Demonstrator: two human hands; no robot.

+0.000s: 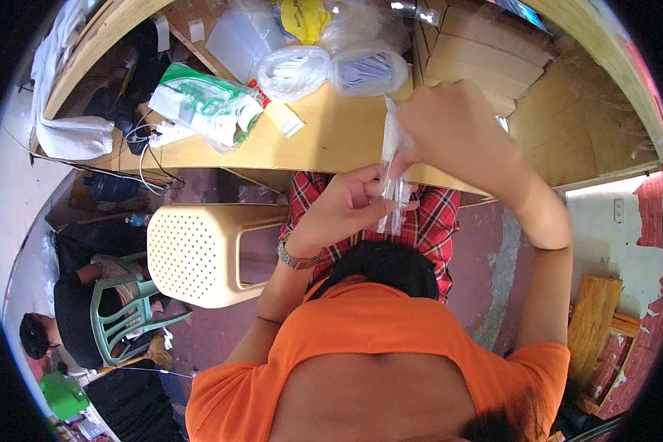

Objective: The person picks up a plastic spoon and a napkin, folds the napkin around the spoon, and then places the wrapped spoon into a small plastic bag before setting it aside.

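A narrow clear plastic sleeve (395, 140) hangs upright between my hands at the table's front edge, over my lap. Something whitish seems to be inside it, but I cannot make out what. My left hand (344, 206), with a metal watch on the wrist, pinches the lower part of the sleeve. Higher up and to the right, my right hand (453, 129) is closed with its thumb against the sleeve; the other fingertips are mostly hidden. Just behind the sleeve's top stands a plastic-lined container (368, 72) of white pieces, beside a similar plastic-lined container (293, 71).
On the wooden table (331, 140) lie a green-and-white plastic pack (202, 107) and a yellow-and-red packet (278, 110). A yellow bag (303, 20) is at the back, cardboard boxes (479, 66) at right. A beige stool (191, 254) stands at left; a person (77, 320) sits beyond.
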